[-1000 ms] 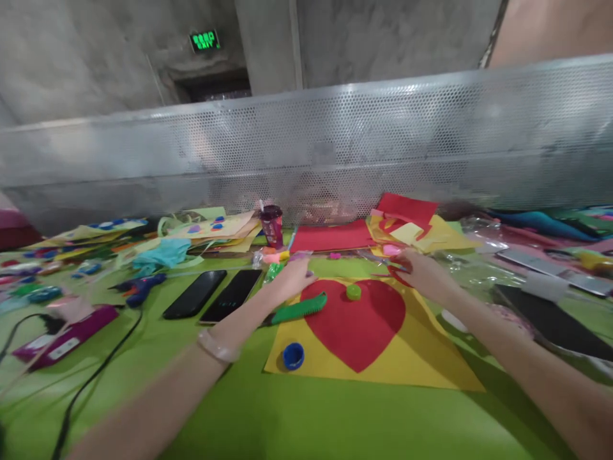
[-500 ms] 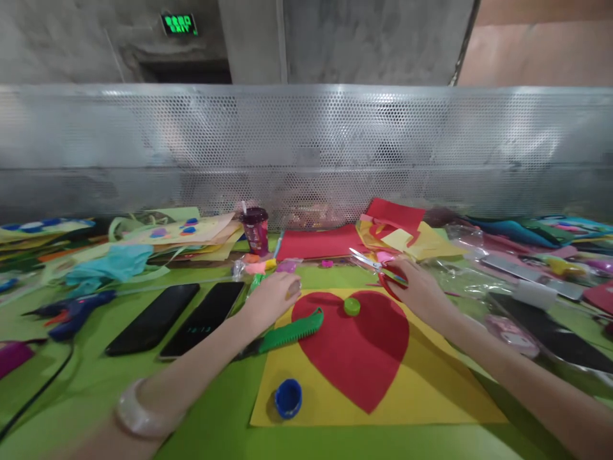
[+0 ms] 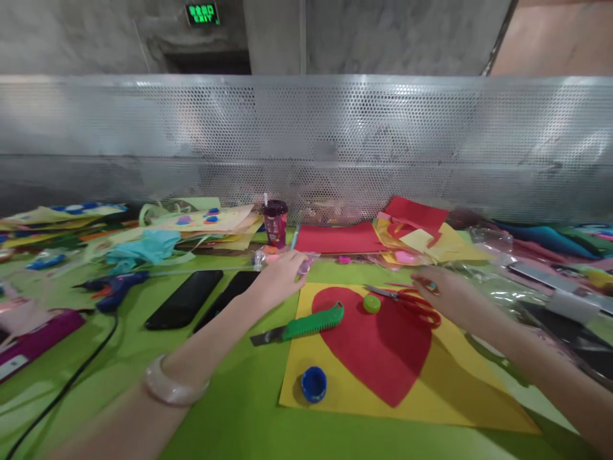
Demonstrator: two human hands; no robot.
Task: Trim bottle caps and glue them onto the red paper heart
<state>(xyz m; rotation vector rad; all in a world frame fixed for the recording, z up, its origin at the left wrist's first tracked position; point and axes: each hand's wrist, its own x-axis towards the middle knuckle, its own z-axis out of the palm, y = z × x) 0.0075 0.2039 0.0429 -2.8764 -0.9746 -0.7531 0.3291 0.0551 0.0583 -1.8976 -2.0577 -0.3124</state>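
Observation:
My left hand [image 3: 282, 276] reaches past the black phones, its fingers curled down at a small purple piece in clear plastic [image 3: 305, 266]. Whether they grip it is hidden. Scissors with red handles [image 3: 417, 305] lie on the upper right of a red paper heart [image 3: 378, 358]. Right behind the handles is my right hand [image 3: 433, 284], wearing a ring, its fingertips bent and blurred. On the heart sit a small green lid [image 3: 371, 303] and the end of a green-handled cutter [image 3: 313, 321]. A blue cap [image 3: 314, 384] rests on the yellow sheet [image 3: 345, 409] under the heart.
Two black phones [image 3: 184, 299] and a blue glue gun [image 3: 119, 287] with its cord are on the left. A dark cup with a straw [image 3: 275, 223] stands at the back beside red paper [image 3: 338, 239]. Craft scraps and plastic bags crowd the right side.
My right hand has let go of the scissors, which now lie on the heart. My left hand has reached forward to the purple piece. The whole view has shifted slightly.

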